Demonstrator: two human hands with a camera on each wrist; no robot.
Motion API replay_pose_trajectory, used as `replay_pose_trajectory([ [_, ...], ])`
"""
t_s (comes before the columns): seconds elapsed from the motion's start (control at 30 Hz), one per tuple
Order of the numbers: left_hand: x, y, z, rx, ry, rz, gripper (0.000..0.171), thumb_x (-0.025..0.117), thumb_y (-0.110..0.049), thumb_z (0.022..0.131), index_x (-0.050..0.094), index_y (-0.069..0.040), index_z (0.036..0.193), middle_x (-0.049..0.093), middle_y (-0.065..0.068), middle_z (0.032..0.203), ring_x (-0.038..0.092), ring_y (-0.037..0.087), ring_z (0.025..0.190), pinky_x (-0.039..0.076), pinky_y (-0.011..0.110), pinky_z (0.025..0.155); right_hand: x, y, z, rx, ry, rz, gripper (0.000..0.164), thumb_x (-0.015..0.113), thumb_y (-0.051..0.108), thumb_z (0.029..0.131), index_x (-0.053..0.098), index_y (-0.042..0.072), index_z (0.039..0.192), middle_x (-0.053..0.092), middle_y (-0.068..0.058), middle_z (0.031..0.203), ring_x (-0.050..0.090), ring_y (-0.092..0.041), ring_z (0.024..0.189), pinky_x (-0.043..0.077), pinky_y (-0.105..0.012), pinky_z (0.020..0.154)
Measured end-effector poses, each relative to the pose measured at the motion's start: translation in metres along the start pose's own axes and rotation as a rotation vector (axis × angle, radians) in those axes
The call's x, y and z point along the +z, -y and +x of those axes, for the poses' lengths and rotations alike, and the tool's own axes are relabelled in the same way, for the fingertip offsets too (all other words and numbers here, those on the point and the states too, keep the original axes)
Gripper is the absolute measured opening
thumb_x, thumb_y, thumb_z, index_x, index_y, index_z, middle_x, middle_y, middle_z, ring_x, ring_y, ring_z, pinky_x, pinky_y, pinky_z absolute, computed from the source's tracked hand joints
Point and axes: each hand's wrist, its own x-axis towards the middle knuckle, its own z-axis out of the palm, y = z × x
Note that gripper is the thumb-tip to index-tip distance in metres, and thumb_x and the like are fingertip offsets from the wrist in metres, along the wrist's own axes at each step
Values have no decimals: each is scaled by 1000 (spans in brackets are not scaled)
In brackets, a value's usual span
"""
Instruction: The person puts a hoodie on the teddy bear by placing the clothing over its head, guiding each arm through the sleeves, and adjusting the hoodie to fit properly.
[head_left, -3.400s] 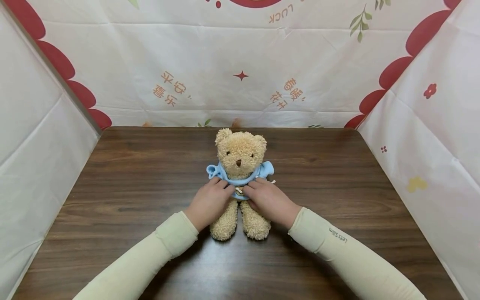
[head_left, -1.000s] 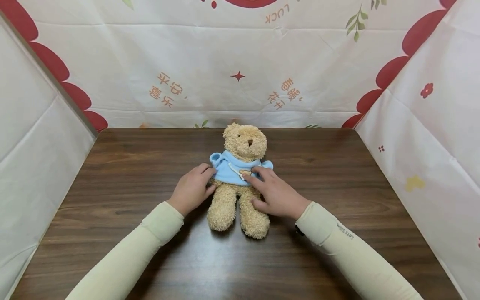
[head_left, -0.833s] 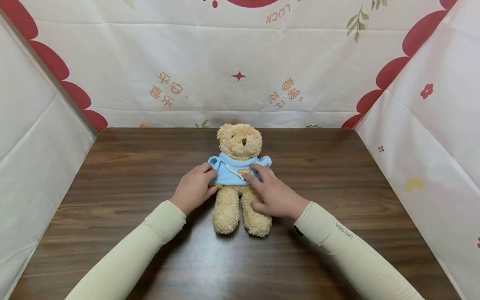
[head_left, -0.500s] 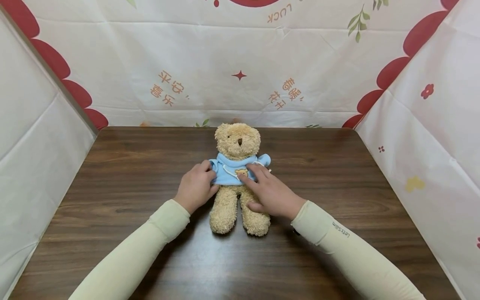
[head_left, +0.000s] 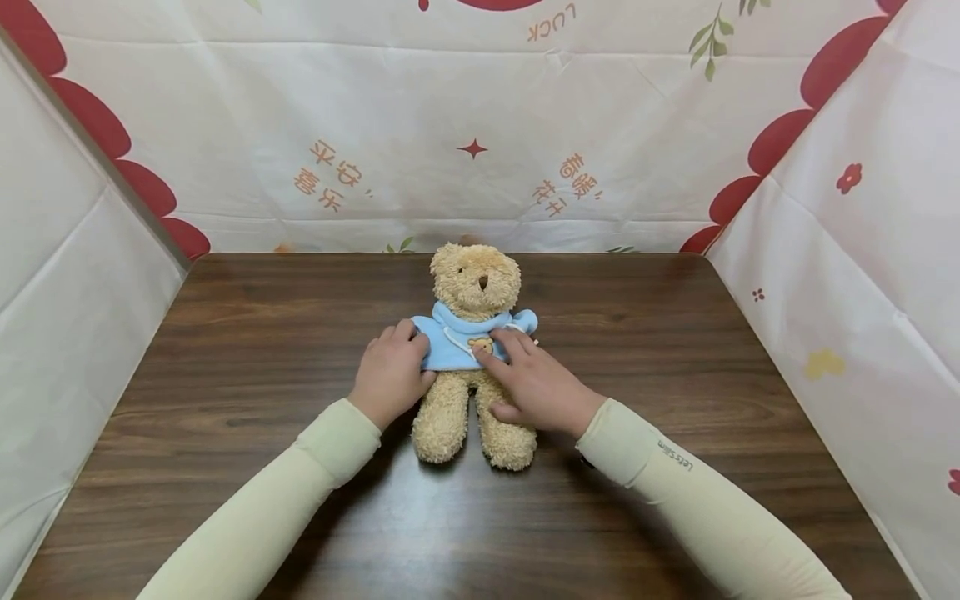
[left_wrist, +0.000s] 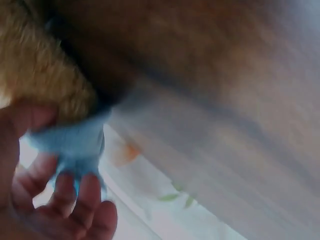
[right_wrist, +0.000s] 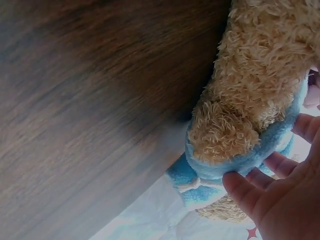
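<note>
A light-brown teddy bear (head_left: 477, 279) in a blue hoodie (head_left: 442, 346) lies face up, with white drawstrings and a small bear patch on its front. My left hand (head_left: 392, 371) grips the hoodie at the sleeve side; in the left wrist view its fingers (left_wrist: 87, 195) curl by the blue cloth and the thumb lies against the fur. Across the other side of the hoodie rests my right hand (head_left: 546, 385), fingers extended. In the right wrist view the right fingertips (right_wrist: 239, 186) touch the hem, with the furry leg (right_wrist: 265, 55) above.
The bear is on a dark wood-grain table (head_left: 262, 350). White printed cloth (head_left: 405, 125) hangs behind it and along both sides, with red scallops at the corners.
Since the earliest frame, the hoodie, bunched high on the chest, has come down over the belly. Lately the bear has shifted slightly left, and my left hand has closed on the sleeve side.
</note>
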Motion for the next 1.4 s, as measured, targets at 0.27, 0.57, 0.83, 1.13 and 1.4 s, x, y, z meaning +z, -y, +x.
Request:
replay_pose_trajectory([
  [0.27,-28,24,-1,-88,47,-291,17,67,-16,87,64,-3,98,51,8,91,47,24,74,44,39,68,1,0,-1,-9,-9,-1,72,68,36,87,45,4,148,35,-29,145,34,-42,135,34,-48,111],
  [0.57,-21,37,19,-197,118,-338,23,61,-17,99,77,-4,88,51,6,75,42,21,68,40,34,62,4,-1,-1,-18,-26,4,71,67,35,87,46,5,148,36,-28,144,35,-42,135,34,-48,110],
  [0.83,-22,32,19,-167,207,-350,25,60,-20,97,72,-6,80,44,6,73,39,21,68,36,34,62,2,1,1,-19,-26,-14,71,67,36,87,46,5,148,36,-28,144,35,-43,136,31,-48,113],
  [1.13,-23,24,8,-114,333,-258,44,74,-29,83,59,-1,113,47,11,100,50,24,79,46,39,70,2,2,0,-15,-33,-24,71,68,36,86,47,4,147,36,-28,143,36,-43,134,33,-48,111],
  [1.4,-3,17,3,-31,128,-19,47,84,-33,76,60,-1,101,49,18,110,53,32,90,51,43,69,3,1,0,-19,-36,-19,70,67,36,86,48,4,146,37,-28,143,36,-43,134,35,-49,110],
])
